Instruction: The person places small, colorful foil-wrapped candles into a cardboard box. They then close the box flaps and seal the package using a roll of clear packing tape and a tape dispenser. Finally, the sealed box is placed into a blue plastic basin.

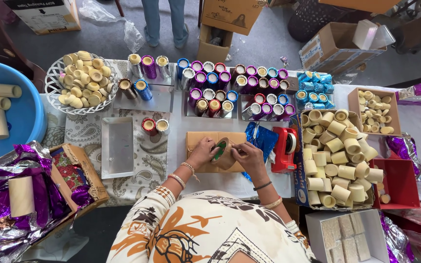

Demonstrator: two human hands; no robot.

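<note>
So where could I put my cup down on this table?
Bare cloth lies between the empty silver tray and the tan board, below the two wrapped cups. The back rows of foil cups and the box of plain cups are crowded.

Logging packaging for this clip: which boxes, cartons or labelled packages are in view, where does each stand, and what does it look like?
White carton: top left, floor, printed label.
Brown cartons: top centre, floor, one carrying a picture.
Open brown carton: top right.
Blue printed box: right of the right hand, full of cream cylinders.
Red box: far right.
Patterned box: left of the left hand, purple foil.
</note>
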